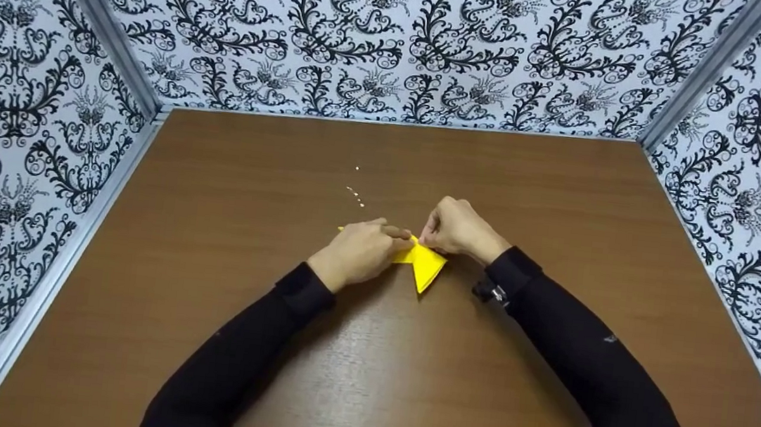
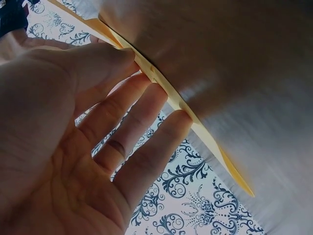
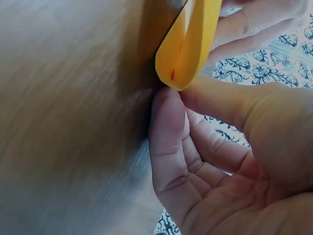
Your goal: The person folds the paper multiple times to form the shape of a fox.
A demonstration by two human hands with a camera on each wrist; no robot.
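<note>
A folded piece of yellow paper point(image 1: 427, 269) lies on the brown table, with a pointed flap spread toward the near side. My left hand point(image 1: 361, 248) rests over its left part and covers much of it. In the left wrist view, fairly straight fingers and the thumb touch the thin yellow sheet point(image 2: 208, 139), which lies against the tabletop. At the paper's upper right edge, my right hand point(image 1: 462, 229) pinches it between thumb and index finger. The right wrist view shows the fold point(image 3: 188, 54) bulging into a rounded loop just at those fingertips.
Several tiny white specks point(image 1: 361, 204) dot the tabletop point(image 1: 252, 157) beyond the left hand. Patterned black-and-white walls point(image 1: 384, 44) with grey metal corner posts point(image 1: 107, 22) enclose the table at the back and on both sides.
</note>
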